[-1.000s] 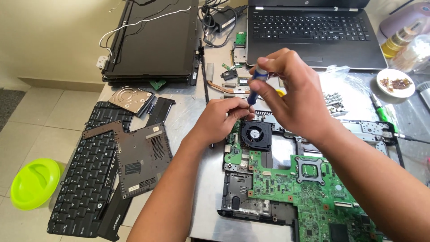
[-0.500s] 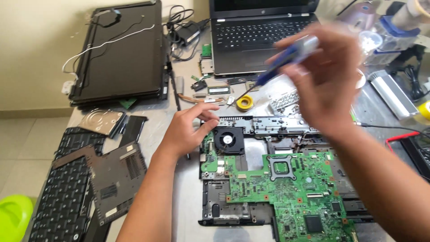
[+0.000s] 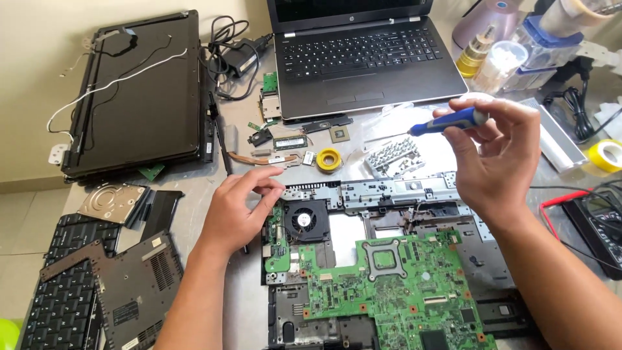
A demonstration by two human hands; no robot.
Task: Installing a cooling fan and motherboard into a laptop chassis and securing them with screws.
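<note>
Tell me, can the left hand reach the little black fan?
Probably yes: the left hand rests at the green board's edge, right beside the fan, with nothing lying between them.

My right hand (image 3: 495,159) is covering most of the blue screwdriver (image 3: 447,121), so its tip is too fine to make out. The green motherboard (image 3: 389,285) is running off the bottom edge, and the keyboard (image 3: 61,291) is getting cut off at the lower left.

We are at a laptop repair bench: a bare green motherboard (image 3: 389,285), a detached keyboard (image 3: 61,291), a removed screen lid (image 3: 139,91) and a multimeter (image 3: 599,223) crowd the worktop (image 3: 194,227).
</note>
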